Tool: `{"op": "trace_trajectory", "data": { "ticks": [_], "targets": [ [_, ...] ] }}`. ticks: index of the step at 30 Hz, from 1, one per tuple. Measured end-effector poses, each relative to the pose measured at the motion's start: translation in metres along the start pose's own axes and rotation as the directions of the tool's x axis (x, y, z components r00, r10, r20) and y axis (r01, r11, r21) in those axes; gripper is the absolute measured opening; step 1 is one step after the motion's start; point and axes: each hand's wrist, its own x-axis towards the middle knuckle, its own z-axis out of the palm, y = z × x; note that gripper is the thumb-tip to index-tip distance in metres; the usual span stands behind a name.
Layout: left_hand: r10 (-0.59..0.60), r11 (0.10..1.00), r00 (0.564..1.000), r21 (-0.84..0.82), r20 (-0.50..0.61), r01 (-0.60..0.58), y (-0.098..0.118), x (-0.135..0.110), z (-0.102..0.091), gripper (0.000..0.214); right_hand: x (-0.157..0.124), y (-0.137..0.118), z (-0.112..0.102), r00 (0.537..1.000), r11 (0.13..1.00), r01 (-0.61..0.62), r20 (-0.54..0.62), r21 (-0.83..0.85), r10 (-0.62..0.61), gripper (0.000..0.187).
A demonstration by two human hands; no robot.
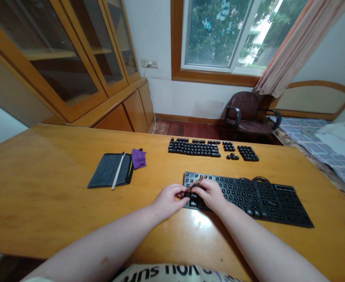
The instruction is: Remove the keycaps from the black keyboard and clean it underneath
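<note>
A black keyboard (266,197) with most of its keycaps off lies on the desk, its bare key posts showing. Over its left end, my left hand (170,199) is closed, thumb and fingers pinched at the lower left keys; what they pinch is too small to name. Beside it, my right hand (212,192) is closed around a small brown-and-dark tool (201,180), whose lower end is hidden by the fingers. The fingertips of both hands nearly meet. A few keycaps (193,203) sit on the keyboard's lower left edge below my right hand.
Loose black keycaps (194,149) are laid out in keyboard order behind the keyboard. To the left lie a dark zip pouch (106,170), a whitish stick-like tool (118,171) across it and a purple cloth (138,159). A coiled cable (261,179) rests behind the keyboard.
</note>
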Motion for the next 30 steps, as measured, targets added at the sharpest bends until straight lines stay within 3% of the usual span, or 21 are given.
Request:
{"op": "trace_trajectory", "data": {
  "ticks": [8, 16, 22, 30],
  "targets": [
    [0.001, 0.999, 0.999, -0.053, 0.039, 0.001, 0.0006, 0.0013, -0.0026, 0.024, 0.0014, 0.0018, 0.0009, 0.998, 0.996, 0.056, -0.003, 0.076, -0.056, 0.017],
    [0.007, 0.99, 0.993, -0.144, 0.116, 0.01, -0.0046, -0.0002, -0.0003, 0.024, 0.001, -0.0021, -0.0002, 0.994, 0.983, -0.113, 0.008, 0.147, 0.114, 0.015],
    [-0.03, 0.982, 0.996, -0.186, 0.08, 0.045, -0.0062, 0.0011, 0.0029, 0.027, 0.0015, -0.0048, 0.0001, 0.989, 0.98, -0.138, -0.031, 0.14, 0.144, 0.014],
    [-0.055, 0.998, 0.996, -0.026, 0.068, 0.057, -0.0069, 0.0004, 0.006, 0.026, 0.0002, -0.0017, 0.0011, 0.994, 0.984, -0.108, -0.005, 0.139, 0.109, 0.014]
  ]
}}
